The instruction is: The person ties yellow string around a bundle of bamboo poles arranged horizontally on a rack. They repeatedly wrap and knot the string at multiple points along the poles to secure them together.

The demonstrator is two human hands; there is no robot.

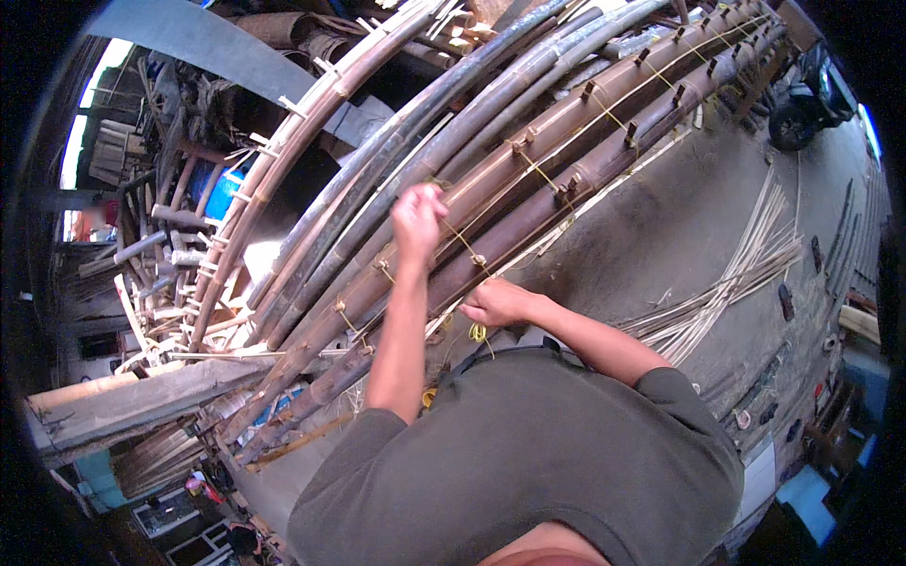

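From the head view, the left hand is up high, closed in a fist, pinching a thin yellow string. The string runs across long brown bamboo poles tied side by side. The right hand rests lower on the poles, fingers curled and pressing down. Thin bamboo strips lie on the grey floor nearby.

Your right hand hides its fingertips under the bamboo poles, whose far ends run off the top edge
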